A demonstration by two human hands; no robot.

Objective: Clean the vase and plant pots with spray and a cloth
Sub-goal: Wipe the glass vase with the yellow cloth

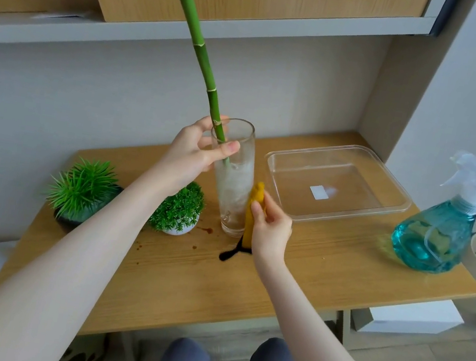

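On the desk [309, 272], the left hand [191, 154] curls its fingers around the rim of the upright glass vase [232, 179]. Just to its right, the right hand [271, 229] pinches the yellow cloth [253, 211], which touches the vase's lower side, so wiping runs along the vertical axis.

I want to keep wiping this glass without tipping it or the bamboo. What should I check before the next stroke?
1. Tall clear glass vase upright on the wooden table: ok.
2. Left hand holds the vase near the rim: ok.
3. Green bamboo stalk leans far out over the rim; whether it is steady: cannot tell.
4. Right hand pinches the folded yellow cloth against the vase's side: ok.
5. Small white pot of green leaves sits close beside the vase base, within elbow range: not ok.
6. Blue spray bottle stands apart at the right: ok.
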